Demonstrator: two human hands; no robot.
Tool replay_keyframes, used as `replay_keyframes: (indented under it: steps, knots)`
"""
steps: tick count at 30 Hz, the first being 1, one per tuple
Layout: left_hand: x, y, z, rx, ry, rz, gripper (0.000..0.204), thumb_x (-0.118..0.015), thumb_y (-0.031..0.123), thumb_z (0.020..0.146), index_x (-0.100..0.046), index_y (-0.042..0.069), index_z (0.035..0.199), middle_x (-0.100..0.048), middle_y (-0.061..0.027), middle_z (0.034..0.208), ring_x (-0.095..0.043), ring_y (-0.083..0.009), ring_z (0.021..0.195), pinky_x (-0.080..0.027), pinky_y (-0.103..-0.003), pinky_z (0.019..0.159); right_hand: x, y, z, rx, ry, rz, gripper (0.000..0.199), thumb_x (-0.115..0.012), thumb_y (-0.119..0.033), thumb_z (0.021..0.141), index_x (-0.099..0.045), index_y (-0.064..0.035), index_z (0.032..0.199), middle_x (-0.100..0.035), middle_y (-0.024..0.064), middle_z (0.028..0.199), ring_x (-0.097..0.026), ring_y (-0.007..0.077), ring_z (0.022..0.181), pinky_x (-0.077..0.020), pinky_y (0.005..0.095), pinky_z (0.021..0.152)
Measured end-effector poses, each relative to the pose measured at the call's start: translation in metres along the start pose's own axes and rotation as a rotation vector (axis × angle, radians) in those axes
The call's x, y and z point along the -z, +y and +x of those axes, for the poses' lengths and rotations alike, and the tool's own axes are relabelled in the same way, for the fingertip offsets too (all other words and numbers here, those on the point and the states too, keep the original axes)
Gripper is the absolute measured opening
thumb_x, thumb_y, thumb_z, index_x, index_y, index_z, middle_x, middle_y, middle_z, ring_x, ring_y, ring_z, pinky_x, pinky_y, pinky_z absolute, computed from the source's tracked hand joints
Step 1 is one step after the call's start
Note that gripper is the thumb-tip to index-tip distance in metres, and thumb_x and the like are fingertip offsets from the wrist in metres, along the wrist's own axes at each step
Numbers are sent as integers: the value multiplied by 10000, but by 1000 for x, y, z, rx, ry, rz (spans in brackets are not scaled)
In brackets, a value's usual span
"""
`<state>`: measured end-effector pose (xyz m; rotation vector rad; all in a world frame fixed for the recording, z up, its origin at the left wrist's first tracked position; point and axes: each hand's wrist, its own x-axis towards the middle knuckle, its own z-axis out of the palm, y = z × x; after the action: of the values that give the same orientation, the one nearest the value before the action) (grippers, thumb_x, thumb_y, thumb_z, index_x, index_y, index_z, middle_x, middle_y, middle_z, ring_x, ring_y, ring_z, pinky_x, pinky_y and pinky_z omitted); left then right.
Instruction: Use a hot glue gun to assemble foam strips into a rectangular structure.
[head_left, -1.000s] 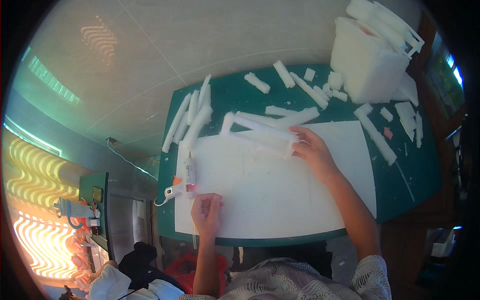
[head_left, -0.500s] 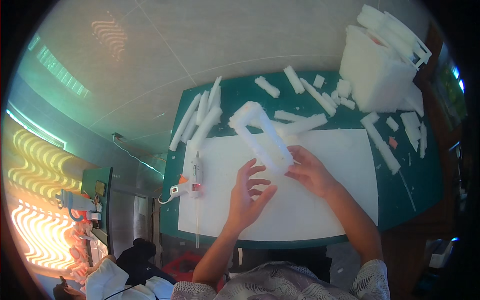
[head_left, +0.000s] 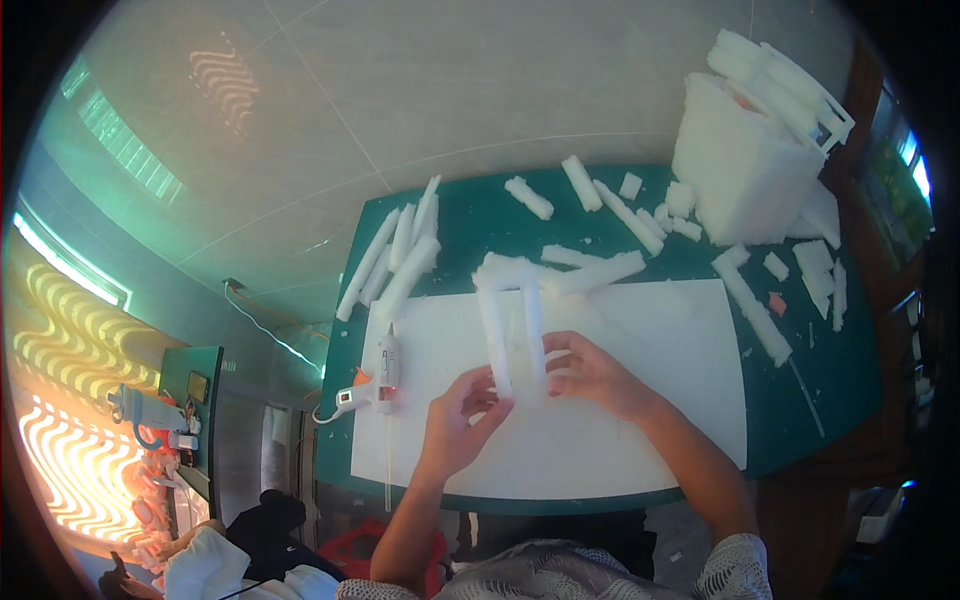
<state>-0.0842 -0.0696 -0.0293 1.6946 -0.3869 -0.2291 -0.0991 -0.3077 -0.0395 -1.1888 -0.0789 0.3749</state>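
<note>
Now the U-shaped foam frame [head_left: 510, 315], raised off the sheet half a second ago, is stood on the white foam sheet [head_left: 640, 400], each leg pinched by the left hand [head_left: 462, 425] and right hand [head_left: 590, 375]; alignment is seemingly being checked.

A single head-worn fisheye view looks steeply down, fairly close, onto the green table [head_left: 480, 215].

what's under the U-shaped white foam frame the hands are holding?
The large white foam sheet, lying on the green cutting mat. The U-shaped white foam frame and both hands cover the sheet directly beneath, so anything there is hidden.
</note>
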Motion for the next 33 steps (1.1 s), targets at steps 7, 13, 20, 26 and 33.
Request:
replay_keyframes:
  steps: [7, 13, 20, 26, 33]
  knots:
    - [17, 0, -24, 112, -140, 108, 430, -696, 42, 891, -547, -45, 1285, -712, -137, 1012, -703, -167, 913, -561, -288, 828, 7, 1, 1, 20, -104, -150, 556, -703, -146, 906, -436, -37, 1381, -475, 100, 1283, -483, 206, 1160, -493, 326, 939]
    - [16, -8, -27, 131, -171, 67, 424, -697, 49, 891, -556, -51, 1278, -705, -141, 1032, -698, -173, 941, -558, -295, 847, 11, 1, 1, -2, -131, -287, 360, -716, -147, 900, -582, -28, 1213, -590, 65, 1156, -564, 158, 1026, -520, 308, 872]
    - [15, -5, -30, 171, -166, 45, 435, -688, 35, 892, -548, -66, 1292, -693, -144, 1058, -687, -183, 953, -555, -301, 855, 1, -12, -3, 20, -111, -430, 296, -731, -179, 893, -629, -34, 1130, -643, 62, 1084, -604, 159, 965, -535, 306, 830]
    - [16, -10, -31, 214, -185, -88, 426, -666, 22, 905, -547, -71, 1304, -694, -122, 1059, -667, -173, 976, -537, -299, 869, -3, -11, -5, 56, -82, -388, 308, -726, -184, 900, -624, -28, 1145, -639, 57, 1096, -601, 158, 972, -533, 302, 815]
    - [16, -9, -21, 393, -299, -348, 379, -640, 65, 933, -571, -80, 1276, -686, -106, 1097, -644, -155, 967, -515, -293, 846, 12, -6, -4, -10, -125, -36, 272, -703, -173, 911, -626, -21, 1124, -658, 62, 1014, -607, 144, 879, -506, 284, 715]
